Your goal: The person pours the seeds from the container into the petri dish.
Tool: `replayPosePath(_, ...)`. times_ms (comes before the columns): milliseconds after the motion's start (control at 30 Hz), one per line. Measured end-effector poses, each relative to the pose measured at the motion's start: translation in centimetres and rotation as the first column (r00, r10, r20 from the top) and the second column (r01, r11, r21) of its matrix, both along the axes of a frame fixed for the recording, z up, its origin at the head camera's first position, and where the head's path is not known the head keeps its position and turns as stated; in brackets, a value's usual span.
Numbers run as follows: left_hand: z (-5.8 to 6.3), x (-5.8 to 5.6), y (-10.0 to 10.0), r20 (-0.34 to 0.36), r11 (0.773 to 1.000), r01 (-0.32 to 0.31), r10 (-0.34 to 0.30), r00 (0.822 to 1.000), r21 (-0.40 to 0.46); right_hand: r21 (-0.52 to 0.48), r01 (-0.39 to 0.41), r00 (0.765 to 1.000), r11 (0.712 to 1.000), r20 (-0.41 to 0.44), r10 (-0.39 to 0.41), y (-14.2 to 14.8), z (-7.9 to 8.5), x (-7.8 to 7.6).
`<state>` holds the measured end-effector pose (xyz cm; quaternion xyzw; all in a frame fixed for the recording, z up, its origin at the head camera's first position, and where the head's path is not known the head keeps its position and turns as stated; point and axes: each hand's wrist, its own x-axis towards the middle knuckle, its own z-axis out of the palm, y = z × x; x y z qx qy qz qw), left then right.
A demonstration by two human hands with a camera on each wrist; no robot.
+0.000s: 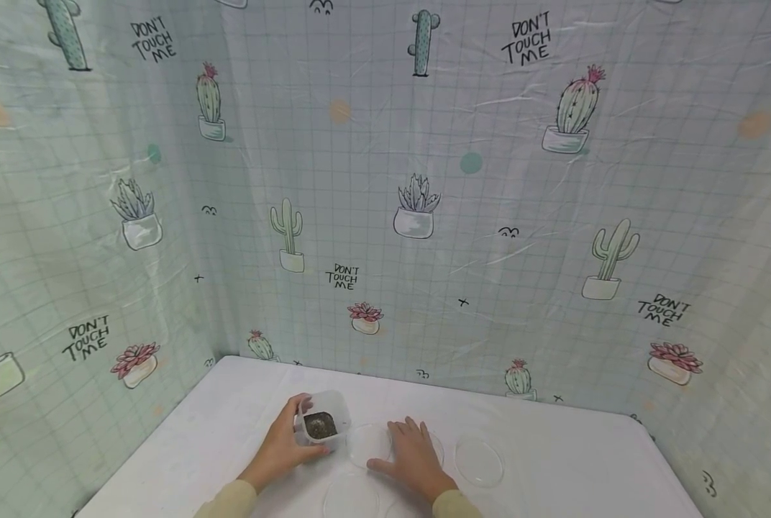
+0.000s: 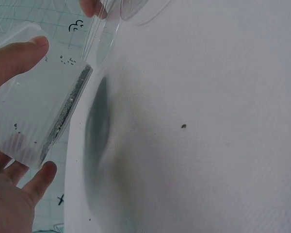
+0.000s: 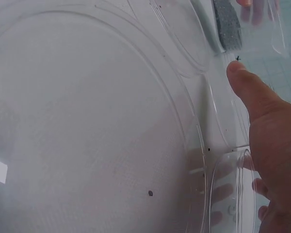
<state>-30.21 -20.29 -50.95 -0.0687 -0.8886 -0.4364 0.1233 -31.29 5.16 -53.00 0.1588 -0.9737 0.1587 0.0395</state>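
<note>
My left hand grips a clear, squarish plastic tub around its sides, thumb at the near side. Dark, fine grains cover the tub's bottom, and a few specks cling to its wall in the left wrist view. To the right, my right hand reaches over clear round dishes, its thumb spread away from the fingers. One dish lies between the tub and this hand; another dish is partly hidden beneath it. In the right wrist view, fingers show through a dish; the exact contact is unclear.
A further clear dish lies to the right, and another dish sits nearer the front. Small dark specks dot the white table. A cactus-print curtain hangs behind and along both sides.
</note>
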Motion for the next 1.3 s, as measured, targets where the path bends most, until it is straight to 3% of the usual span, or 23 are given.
replayPosePath(333, 0.21, -0.27, 0.34, -0.061, 0.999, 0.002, -0.004, 0.998, -0.041, 0.033, -0.039, 0.997, 0.999, -0.062, 0.041, -0.15, 0.15, -0.2)
replayPosePath(633, 0.46, -0.42, 0.75, -0.039, 0.999, 0.011, -0.013, 0.999, -0.045, 0.068, -0.054, 0.988, 0.996, -0.14, 0.063, -0.45, 0.32, -0.13)
replayPosePath(767, 0.5, -0.45, 0.83, -0.026, 0.999, 0.011, -0.012, 1.0, -0.049, 0.071, -0.056, 0.987, 0.996, -0.146, 0.066, -0.49, 0.43, -0.11)
replayPosePath(1000, 0.33, -0.57, 0.84, -0.095, 0.998, 0.025, -0.031, 0.995, -0.056, 0.044, -0.053, 0.989, 0.998, -0.139, 0.059, -0.54, 0.36, -0.23)
replayPosePath(1300, 0.54, -0.51, 0.94, -0.061, 0.998, 0.021, -0.025, 0.998, -0.056, 0.036, -0.038, 0.987, 0.999, -0.155, 0.043, -0.48, -0.15, -0.49)
